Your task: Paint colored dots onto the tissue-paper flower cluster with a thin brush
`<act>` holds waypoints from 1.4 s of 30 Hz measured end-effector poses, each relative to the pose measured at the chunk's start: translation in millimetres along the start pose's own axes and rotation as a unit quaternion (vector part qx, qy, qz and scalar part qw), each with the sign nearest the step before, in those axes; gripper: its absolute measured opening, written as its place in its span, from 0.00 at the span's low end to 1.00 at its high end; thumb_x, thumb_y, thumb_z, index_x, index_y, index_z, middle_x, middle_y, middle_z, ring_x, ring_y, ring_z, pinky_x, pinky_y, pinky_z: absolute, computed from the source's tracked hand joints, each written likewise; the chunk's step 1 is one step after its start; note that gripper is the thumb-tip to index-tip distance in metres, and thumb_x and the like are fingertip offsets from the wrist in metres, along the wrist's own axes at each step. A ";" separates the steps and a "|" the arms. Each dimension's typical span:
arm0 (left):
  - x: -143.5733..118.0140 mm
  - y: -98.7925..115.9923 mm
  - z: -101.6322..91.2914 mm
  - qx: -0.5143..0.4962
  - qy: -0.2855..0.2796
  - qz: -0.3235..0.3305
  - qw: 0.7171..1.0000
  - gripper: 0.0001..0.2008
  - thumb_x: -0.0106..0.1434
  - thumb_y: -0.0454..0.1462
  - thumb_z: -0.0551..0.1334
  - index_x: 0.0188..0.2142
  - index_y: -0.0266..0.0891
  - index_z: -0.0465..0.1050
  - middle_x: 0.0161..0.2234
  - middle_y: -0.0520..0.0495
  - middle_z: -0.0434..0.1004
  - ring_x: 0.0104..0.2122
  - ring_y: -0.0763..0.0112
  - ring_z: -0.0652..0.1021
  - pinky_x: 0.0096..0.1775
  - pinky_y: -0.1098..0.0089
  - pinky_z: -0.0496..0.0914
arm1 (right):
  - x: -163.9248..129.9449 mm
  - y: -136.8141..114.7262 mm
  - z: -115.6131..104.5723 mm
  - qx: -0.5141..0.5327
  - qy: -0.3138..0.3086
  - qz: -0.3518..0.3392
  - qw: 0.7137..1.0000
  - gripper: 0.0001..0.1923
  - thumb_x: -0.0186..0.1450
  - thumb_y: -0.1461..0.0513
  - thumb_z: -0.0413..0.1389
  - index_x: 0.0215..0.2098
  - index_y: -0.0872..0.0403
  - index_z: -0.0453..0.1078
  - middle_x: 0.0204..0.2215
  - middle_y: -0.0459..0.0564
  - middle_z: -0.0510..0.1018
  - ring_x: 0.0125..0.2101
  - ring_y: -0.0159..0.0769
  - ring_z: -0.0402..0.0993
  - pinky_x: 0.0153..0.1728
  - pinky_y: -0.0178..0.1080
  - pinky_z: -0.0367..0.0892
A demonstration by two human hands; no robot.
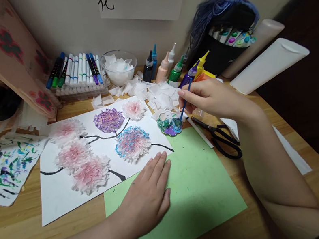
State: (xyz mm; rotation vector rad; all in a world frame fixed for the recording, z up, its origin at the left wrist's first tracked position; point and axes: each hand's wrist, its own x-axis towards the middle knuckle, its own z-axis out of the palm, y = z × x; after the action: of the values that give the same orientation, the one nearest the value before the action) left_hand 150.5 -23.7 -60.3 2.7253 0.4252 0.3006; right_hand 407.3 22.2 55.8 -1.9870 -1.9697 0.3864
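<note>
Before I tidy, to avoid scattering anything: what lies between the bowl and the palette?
White paper pieces lie between the bowl and the palette, as the head view shows.

grey wall (68,20) | wooden desk (12,232) | pink flower-painted shelf panel (4,52), left | dim light

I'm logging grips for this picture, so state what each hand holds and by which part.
The right hand holds a blue paintbrush by the upper part of its handle. The left hand lies flat, holding nothing.
</note>
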 end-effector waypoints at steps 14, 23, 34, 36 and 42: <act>0.1 0.0 0.3 0.010 -0.005 0.001 1.000 0.26 0.67 0.31 0.51 0.63 0.23 0.56 0.66 0.27 0.53 0.66 0.49 0.56 0.62 0.50 0.61 | -8.0 -4.6 -6.8 -0.034 -0.008 -0.004 0.999 0.16 0.68 0.58 0.46 0.26 0.50 0.68 0.24 0.44 0.77 0.27 0.35 0.70 0.30 0.37 0.58; 0.2 0.1 -0.1 0.021 -0.007 0.000 1.000 0.26 0.67 0.32 0.51 0.63 0.24 0.54 0.66 0.28 0.53 0.66 0.50 0.56 0.62 0.52 0.61 | -8.5 -4.4 -7.1 -0.037 -0.018 0.007 0.999 0.17 0.68 0.56 0.46 0.24 0.50 0.67 0.24 0.46 0.76 0.27 0.36 0.70 0.31 0.39 0.59; 0.1 -0.7 0.3 0.030 -0.006 0.009 0.999 0.26 0.67 0.32 0.50 0.63 0.21 0.56 0.66 0.27 0.53 0.65 0.47 0.58 0.60 0.50 0.63 | 1.1 9.0 -3.6 0.050 -0.027 0.000 0.998 0.19 0.69 0.54 0.48 0.23 0.51 0.66 0.20 0.45 0.74 0.23 0.32 0.68 0.28 0.37 0.61; 0.2 -0.7 0.1 0.030 -0.005 0.010 0.999 0.26 0.67 0.31 0.50 0.63 0.21 0.57 0.66 0.26 0.54 0.65 0.47 0.58 0.60 0.50 0.63 | 2.5 12.8 -2.2 0.069 -0.022 0.004 0.997 0.18 0.69 0.54 0.48 0.24 0.51 0.67 0.21 0.45 0.74 0.23 0.33 0.69 0.27 0.38 0.62; 0.8 -0.5 -0.4 0.035 -0.001 0.012 0.999 0.25 0.67 0.32 0.50 0.63 0.21 0.58 0.66 0.26 0.54 0.65 0.47 0.58 0.60 0.50 0.63 | 3.9 17.3 0.9 0.100 -0.004 -0.006 0.995 0.19 0.68 0.52 0.50 0.23 0.51 0.69 0.20 0.45 0.77 0.23 0.34 0.72 0.26 0.38 0.64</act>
State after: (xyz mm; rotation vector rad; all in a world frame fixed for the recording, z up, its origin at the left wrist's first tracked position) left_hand 151.0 -22.9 -60.0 2.8002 0.4101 0.2954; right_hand 422.8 26.1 48.0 -1.8505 -1.8652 0.5657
